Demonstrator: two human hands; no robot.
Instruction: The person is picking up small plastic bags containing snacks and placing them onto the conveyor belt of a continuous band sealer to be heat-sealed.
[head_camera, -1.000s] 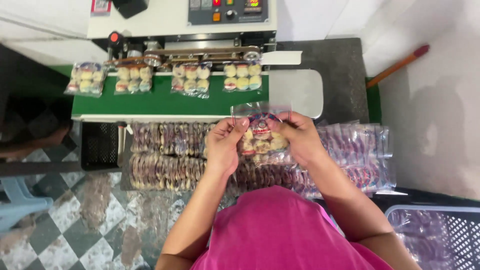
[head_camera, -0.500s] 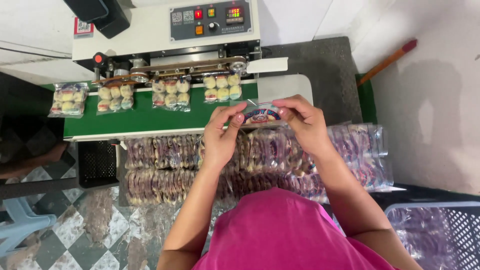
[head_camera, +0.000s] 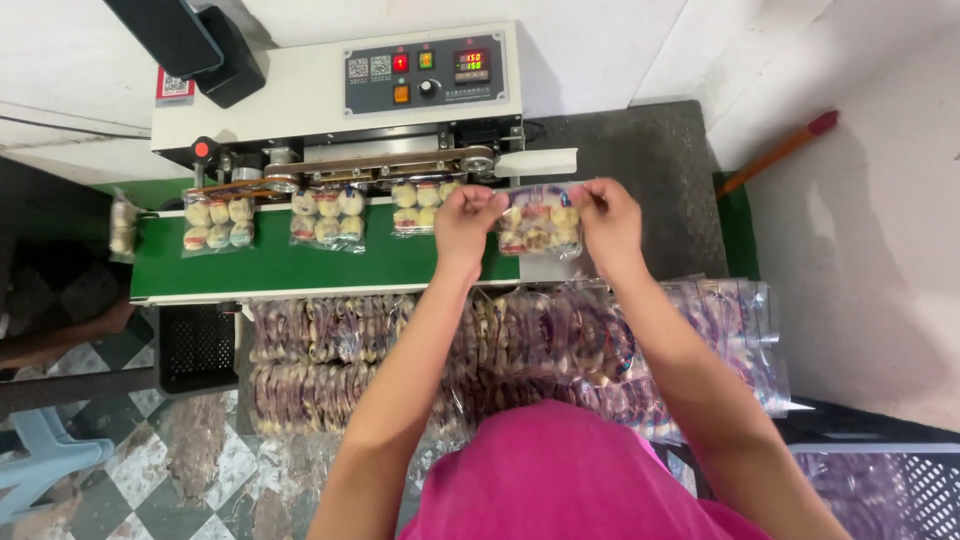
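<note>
Both hands hold one clear packet of small round cakes (head_camera: 540, 228) by its top edge, the left hand (head_camera: 466, 222) pinching the corner at nine o'clock of the packet and the right hand (head_camera: 608, 222) pinching the corner at three o'clock, so the open mouth is pulled flat and level between them. The packet hangs at the right end of the green conveyor belt (head_camera: 290, 268), just below the infeed guide (head_camera: 535, 163) of the band sealer (head_camera: 330, 95), which sits at twelve o'clock of the person; held taut that way, the top strip lines up with the slot where the sealing band runs. Three more packets already stand on the belt with their tops under the sealing band: one (head_camera: 420, 207) touching or just beside the left hand, one (head_camera: 328, 215) further toward nine o'clock, and one (head_camera: 217, 224) beyond that, evenly spaced as if carried along in a row. A further packet (head_camera: 123, 226) shows at the far left end of the belt, partly in shadow. Below the belt, at six o'clock of the hands, a long stack of filled unsealed packets (head_camera: 400, 345) lies on the surface within easy reach of either hand, fanned edge-on. A dark plastic crate (head_camera: 195, 347) sits at eight o'clock, and a wooden handle (head_camera: 775, 152) leans on the wall at two o'clock.
</note>
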